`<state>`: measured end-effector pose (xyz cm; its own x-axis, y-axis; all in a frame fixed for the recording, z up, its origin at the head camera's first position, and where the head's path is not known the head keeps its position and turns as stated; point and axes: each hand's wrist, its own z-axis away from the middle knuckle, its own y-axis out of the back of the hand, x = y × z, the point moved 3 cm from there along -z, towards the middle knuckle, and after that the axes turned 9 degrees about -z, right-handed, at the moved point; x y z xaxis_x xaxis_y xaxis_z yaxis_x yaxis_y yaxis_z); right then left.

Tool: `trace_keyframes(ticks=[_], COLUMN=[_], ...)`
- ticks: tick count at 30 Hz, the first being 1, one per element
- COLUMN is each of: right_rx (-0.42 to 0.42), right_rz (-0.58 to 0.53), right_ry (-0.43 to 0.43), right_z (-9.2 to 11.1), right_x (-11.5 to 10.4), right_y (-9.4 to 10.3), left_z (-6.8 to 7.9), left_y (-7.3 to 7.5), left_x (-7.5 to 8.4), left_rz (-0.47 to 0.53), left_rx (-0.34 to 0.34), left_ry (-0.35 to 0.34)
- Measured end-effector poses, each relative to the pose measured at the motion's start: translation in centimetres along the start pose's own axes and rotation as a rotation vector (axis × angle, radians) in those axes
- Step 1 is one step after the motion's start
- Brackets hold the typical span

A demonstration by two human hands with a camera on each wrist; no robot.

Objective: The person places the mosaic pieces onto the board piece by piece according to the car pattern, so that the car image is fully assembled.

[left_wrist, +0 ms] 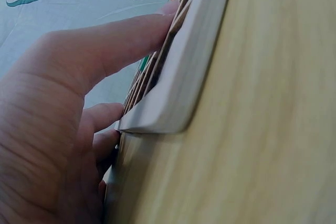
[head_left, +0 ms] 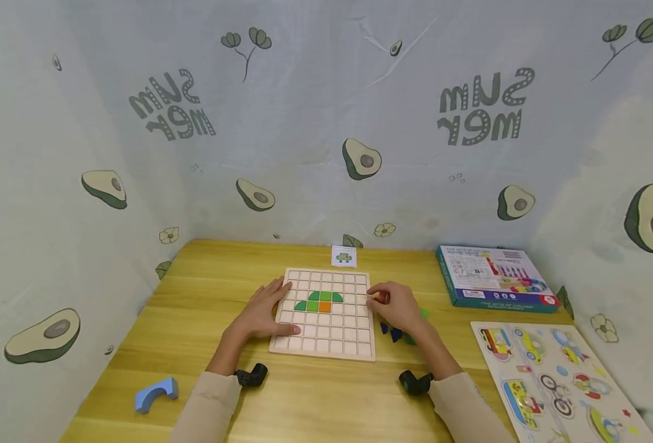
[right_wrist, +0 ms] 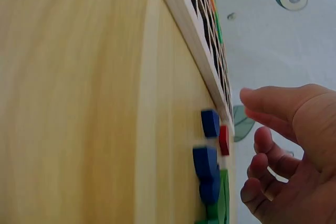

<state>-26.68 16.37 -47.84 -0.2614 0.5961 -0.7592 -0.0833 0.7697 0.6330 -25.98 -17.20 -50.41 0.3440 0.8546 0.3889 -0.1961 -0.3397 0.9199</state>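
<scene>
A pale wooden grid board (head_left: 326, 347) lies on the table. Near its middle sit several green pieces (head_left: 325, 296), square and curved, with an orange square (head_left: 324, 307) among them. My left hand (head_left: 262, 312) rests on the board's left side, its thumb stretched over the front squares and its fingertips at the left edge. Beside the right edge, my right hand (head_left: 397, 304) hovers with thumb and forefinger apart and the other fingers loosely bent; no piece shows between them. Dark blue pieces (right_wrist: 205, 162), a red piece (right_wrist: 224, 140) and green pieces (right_wrist: 223, 195) lie below this hand.
Behind the board is a small card (head_left: 344, 256) with a coloured grid picture. A boxed toy set (head_left: 495, 277) and a vehicle puzzle board (head_left: 559, 375) lie to the right. At the front left stands a blue arch block (head_left: 156, 394). A printed curtain (head_left: 304, 123) hangs behind the table.
</scene>
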Motion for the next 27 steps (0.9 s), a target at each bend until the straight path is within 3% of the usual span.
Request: trace_keyframes(ticks=[6,15,22,27], right_rx=[-0.018,-0.087,-0.049,-0.091], right_rz=[0.038,0.076,0.111,0.112], right_ry=[-0.077,-0.103,-0.162,-0.127], right_z=[0.1,0.0,0.1,0.5], right_x=[1.2,1.5,1.9,1.7], right_y=[1.0,0.9,1.7,2.4], left_z=[0.0,-0.3,-0.3,-0.3], left_y=[-0.1,-0.4,-0.3,-0.3], left_x=[0.0,-0.4,-0.4,-0.3], left_rz=[-0.008,-0.006,-0.005,-0.01], left_rx=[-0.016,-0.008,-0.008,-0.008], left_ry=[0.009,0.017,0.027,0.029])
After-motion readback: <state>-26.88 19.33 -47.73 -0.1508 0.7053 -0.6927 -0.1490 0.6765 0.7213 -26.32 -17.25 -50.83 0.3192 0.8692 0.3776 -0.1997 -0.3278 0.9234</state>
